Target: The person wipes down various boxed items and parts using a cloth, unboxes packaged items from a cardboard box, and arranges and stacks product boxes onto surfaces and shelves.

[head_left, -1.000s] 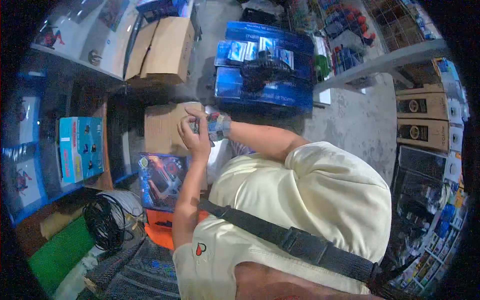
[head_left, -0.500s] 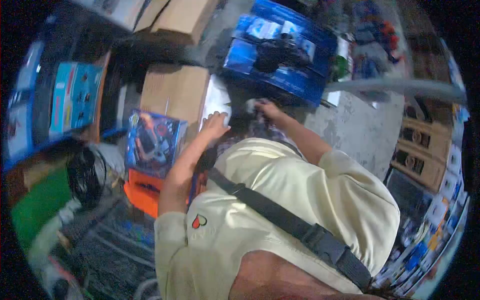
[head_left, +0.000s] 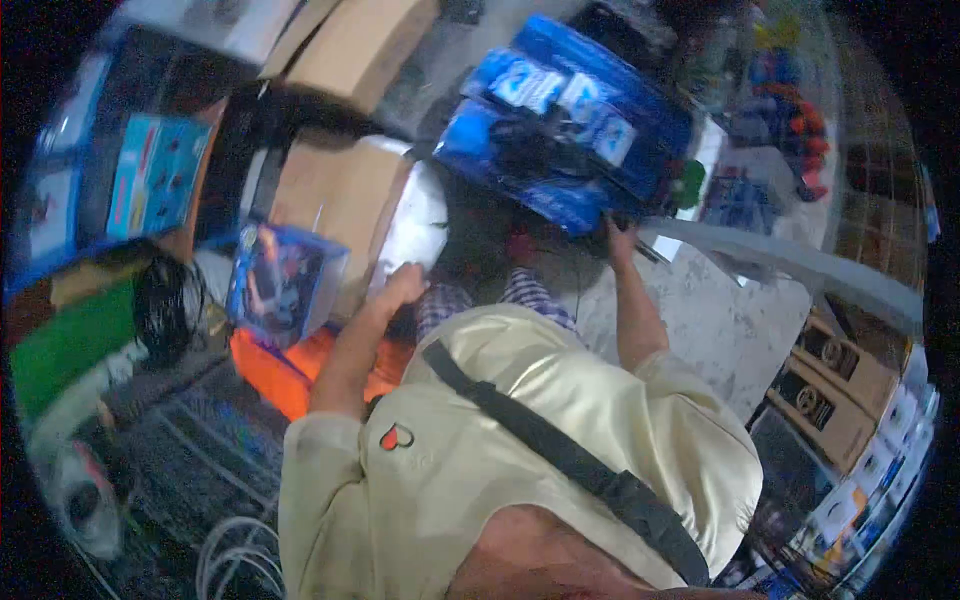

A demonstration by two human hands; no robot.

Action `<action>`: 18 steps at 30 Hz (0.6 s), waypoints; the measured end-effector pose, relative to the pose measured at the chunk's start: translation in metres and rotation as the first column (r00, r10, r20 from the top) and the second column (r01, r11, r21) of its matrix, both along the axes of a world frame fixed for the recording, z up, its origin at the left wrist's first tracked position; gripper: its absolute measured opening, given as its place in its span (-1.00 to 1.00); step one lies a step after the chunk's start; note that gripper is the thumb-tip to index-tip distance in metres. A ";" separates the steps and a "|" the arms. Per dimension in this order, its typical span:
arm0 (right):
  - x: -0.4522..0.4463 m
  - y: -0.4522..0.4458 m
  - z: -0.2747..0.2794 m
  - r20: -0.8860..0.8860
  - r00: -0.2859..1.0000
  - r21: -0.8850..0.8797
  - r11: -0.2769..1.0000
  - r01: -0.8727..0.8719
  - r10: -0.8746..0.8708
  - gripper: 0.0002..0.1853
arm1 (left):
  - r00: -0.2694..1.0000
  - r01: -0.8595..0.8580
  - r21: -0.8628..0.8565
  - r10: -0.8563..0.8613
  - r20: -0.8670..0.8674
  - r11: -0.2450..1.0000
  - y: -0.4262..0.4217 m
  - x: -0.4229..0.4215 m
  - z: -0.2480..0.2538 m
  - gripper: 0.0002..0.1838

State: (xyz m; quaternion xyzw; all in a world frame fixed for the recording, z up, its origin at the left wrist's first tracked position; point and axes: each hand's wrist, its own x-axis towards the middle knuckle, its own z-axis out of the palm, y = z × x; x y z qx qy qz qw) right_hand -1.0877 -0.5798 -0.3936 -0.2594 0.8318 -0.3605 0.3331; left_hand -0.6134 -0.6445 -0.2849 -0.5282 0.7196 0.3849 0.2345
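Note:
My left hand (head_left: 405, 286) is closed beside the lower end of a white wrapped item (head_left: 415, 222), which lies against a brown cardboard box (head_left: 325, 205). What its fingers hold, if anything, is too blurred to tell. My right hand (head_left: 620, 240) reaches out at the lower right corner of a stack of blue boxes (head_left: 570, 205). Its fingers are dark and smeared, so their pose is unclear. A black object (head_left: 540, 145) and white-and-blue packets (head_left: 585, 105) lie on top of the blue boxes.
A boxed toy (head_left: 280, 285) sits over an orange item (head_left: 270, 375) at the left. Coiled black cable (head_left: 170, 305) and a green roll (head_left: 75, 350) lie farther left. Brown cartons (head_left: 830, 385) stand at the right, below a grey shelf edge (head_left: 790, 255).
My hands were together at first and have moved apart, the right one going right to the blue boxes. A small item at the hands earlier is gone from view. The view has turned.

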 end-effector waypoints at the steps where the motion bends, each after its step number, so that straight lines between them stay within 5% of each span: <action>1: 0.002 -0.010 0.021 -0.152 0.988 0.061 0.998 -0.011 0.020 -0.37 | 0.999 -0.012 -0.022 0.011 -0.049 1.000 0.005 -0.010 -0.010 -0.63; 4: -0.011 -0.028 0.014 -0.413 0.881 0.319 0.943 -0.099 0.233 -0.22 | 0.992 0.041 -0.036 -0.045 -0.121 0.999 0.014 -0.033 -0.059 -0.65; 6: -0.024 -0.034 0.001 -0.296 0.898 0.322 0.919 -0.226 0.325 -0.22 | 0.987 0.112 0.076 -0.102 -0.124 0.991 0.016 -0.057 -0.063 -0.53; 7: -0.028 -0.039 -0.008 -0.187 0.886 0.298 0.884 -0.360 0.424 -0.21 | 0.963 0.187 0.012 -0.181 -0.201 0.982 0.020 -0.059 -0.084 -0.53; 9: -0.060 -0.032 -0.101 -0.130 0.911 0.183 0.913 -0.365 0.390 -0.19 | 0.983 0.122 0.052 -0.114 -0.144 0.991 0.012 -0.094 -0.044 -0.59; 11: -0.065 -0.021 -0.188 -0.204 0.927 -0.152 0.925 -0.348 0.315 -0.18 | 0.997 -0.006 0.181 0.021 -0.079 0.983 0.003 -0.122 -0.023 -0.62; 12: -0.044 -0.041 -0.048 -0.105 0.876 0.471 0.799 -0.373 0.471 -0.22 | 0.996 -0.012 0.173 0.026 -0.081 0.985 -0.002 -0.128 -0.024 -0.62; 15: -0.034 -0.036 -0.032 -0.298 0.814 0.385 0.843 -0.375 0.498 -0.27 | 0.964 -0.038 0.095 0.061 -0.260 0.995 -0.014 -0.138 -0.019 -0.58; 16: -0.058 -0.029 -0.093 -0.304 0.801 0.373 0.838 -0.398 0.516 -0.27 | 0.962 -0.064 0.081 0.083 -0.260 0.995 -0.020 -0.141 -0.013 -0.58; 17: -0.057 -0.016 -0.146 -0.229 0.781 0.170 0.814 -0.556 0.581 -0.35 | 0.952 -0.086 0.071 0.103 -0.288 0.994 -0.026 -0.142 -0.007 -0.58; 18: -0.049 -0.017 -0.115 -0.174 0.733 0.290 0.746 -0.600 0.657 -0.37 | 0.941 -0.108 0.061 0.122 -0.316 0.992 -0.033 -0.142 -0.004 -0.58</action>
